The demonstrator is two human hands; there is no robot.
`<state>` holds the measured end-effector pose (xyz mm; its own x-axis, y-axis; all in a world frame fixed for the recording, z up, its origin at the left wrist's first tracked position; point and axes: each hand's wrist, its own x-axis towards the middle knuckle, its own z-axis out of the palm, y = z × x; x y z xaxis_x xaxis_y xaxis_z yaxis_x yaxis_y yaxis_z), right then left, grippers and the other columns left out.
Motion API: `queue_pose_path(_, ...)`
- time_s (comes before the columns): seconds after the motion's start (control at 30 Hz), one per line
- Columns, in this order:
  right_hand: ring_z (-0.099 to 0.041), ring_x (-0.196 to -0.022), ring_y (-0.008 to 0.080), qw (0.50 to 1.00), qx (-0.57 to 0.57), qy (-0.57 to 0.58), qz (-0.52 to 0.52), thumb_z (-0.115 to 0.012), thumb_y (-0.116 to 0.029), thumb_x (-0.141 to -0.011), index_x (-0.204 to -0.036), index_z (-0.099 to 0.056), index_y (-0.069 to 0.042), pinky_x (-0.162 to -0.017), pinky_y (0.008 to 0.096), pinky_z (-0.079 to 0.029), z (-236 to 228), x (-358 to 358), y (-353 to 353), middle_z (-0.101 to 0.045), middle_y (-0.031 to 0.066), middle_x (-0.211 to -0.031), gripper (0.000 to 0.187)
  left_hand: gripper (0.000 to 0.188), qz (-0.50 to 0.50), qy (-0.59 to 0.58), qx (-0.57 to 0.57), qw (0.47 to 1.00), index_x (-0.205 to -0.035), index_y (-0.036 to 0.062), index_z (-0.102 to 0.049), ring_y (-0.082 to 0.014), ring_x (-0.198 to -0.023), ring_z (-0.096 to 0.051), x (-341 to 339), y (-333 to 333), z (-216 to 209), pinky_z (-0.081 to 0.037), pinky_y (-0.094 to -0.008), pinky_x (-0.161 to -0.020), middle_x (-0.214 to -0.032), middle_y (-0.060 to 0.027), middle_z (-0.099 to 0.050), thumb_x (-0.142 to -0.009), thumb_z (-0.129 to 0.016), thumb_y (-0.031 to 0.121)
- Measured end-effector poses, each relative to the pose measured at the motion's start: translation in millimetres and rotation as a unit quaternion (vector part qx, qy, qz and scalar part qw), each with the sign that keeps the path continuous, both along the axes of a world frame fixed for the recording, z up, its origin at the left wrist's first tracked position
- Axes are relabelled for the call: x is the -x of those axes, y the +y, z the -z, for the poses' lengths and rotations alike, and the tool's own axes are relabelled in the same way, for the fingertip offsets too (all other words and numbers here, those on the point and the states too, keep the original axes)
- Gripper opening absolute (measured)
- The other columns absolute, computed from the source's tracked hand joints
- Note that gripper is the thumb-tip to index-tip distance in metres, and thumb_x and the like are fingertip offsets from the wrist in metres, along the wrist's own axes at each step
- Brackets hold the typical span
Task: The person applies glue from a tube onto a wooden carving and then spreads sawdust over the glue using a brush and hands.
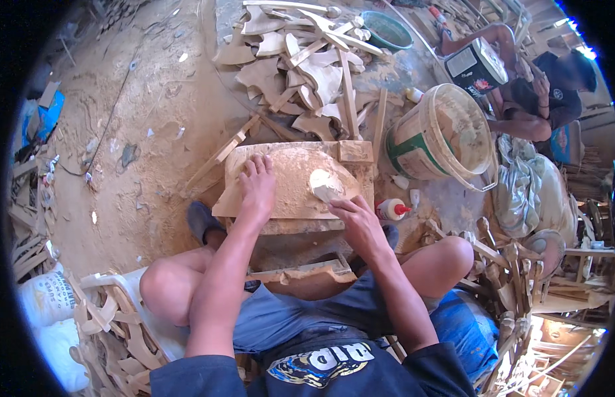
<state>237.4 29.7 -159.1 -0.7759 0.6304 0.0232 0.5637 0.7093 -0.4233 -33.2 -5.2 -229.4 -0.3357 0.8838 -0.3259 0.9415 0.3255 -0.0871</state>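
Observation:
A dust-covered board (295, 173) lies in front of my knees on a low wooden bench. My left hand (257, 182) rests flat on the board's left part, its fingers spread. A white patch of paste (322, 178) sits on the right part of the board. My right hand (357, 220) is closed on a small flat scraper (332, 194), its tip touching the edge of the paste; the fingers partly hide the tool. A small wooden block (355, 151) stands at the bench's far right corner. Beside my right hand lies a white glue bottle (389, 210) with a red cap.
A heap of cut wooden pieces (314, 69) lies beyond the bench, with a green basin (387, 31) behind. A dusty bucket (413, 142) stands at right. Another person (552, 89) sits farther right, beside a dark bucket (476, 65). More wooden parts (99, 317) crowd my left side.

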Motion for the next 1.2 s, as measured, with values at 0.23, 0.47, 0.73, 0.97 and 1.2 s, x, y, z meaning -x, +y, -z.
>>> queue_pose_path(0.23,-0.065,-0.111,0.0262,0.997,-0.060,-0.037,0.021,-0.064,0.006,-0.076,-0.119,-0.081,-0.007,-0.102,0.0387,-0.054,-12,-17,2,-0.075,0.0016,-0.130,0.047,0.071,0.009,0.033,-0.007,0.999,-0.166,0.0016,-0.035,-0.0410,-0.152,-0.044,-2,-1,7,-0.049,-0.0528,-0.113,-0.170,-0.0235,-0.037,-0.101,-0.062,0.011)
queue_pose_path(0.47,-0.063,-0.109,0.0248,0.995,-0.091,0.001,0.031,-0.065,0.003,-0.080,-0.117,-0.079,-0.009,-0.100,0.0366,-0.052,9,3,8,-0.074,-0.0002,-0.128,0.042,0.080,0.007,0.001,-0.022,1.000,-0.165,-0.0038,-0.032,-0.0446,-0.151,-0.043,-2,-1,6,-0.051,-0.0529,-0.111,-0.168,-0.0279,-0.037,-0.093,-0.068,0.001)
queue_pose_path(0.73,-0.065,-0.111,0.0271,0.997,-0.049,0.042,0.036,-0.067,0.006,-0.076,-0.120,-0.079,-0.008,-0.101,0.0366,-0.055,1,-4,-2,-0.074,0.0025,-0.128,0.048,0.078,0.006,0.009,-0.034,0.999,-0.164,-0.0035,-0.034,-0.0439,-0.147,-0.045,-2,-2,6,-0.052,-0.0510,-0.110,-0.168,-0.0281,-0.036,-0.092,-0.066,-0.002)
queue_pose_path(0.97,-0.064,-0.109,0.0262,0.999,-0.048,-0.011,0.003,-0.067,0.002,-0.078,-0.115,-0.080,-0.009,-0.101,0.0386,-0.053,1,4,-1,-0.075,0.0002,-0.125,0.041,0.077,0.015,0.007,-0.005,1.000,-0.166,-0.0003,-0.035,-0.0429,-0.151,-0.043,2,-6,2,-0.049,-0.0533,-0.114,-0.169,-0.0265,-0.037,-0.097,-0.067,0.010)
queue_pose_path(1.2,-0.064,-0.109,0.0232,0.991,-0.124,-0.016,0.037,-0.068,-0.001,-0.078,-0.114,-0.080,-0.010,-0.098,0.0380,-0.052,1,-4,4,-0.074,-0.0012,-0.125,0.039,0.081,0.019,0.001,-0.005,1.000,-0.166,-0.0005,-0.034,-0.0433,-0.152,-0.042,-3,-3,-14,-0.048,-0.0529,-0.115,-0.169,-0.0275,-0.037,-0.094,-0.070,0.009)
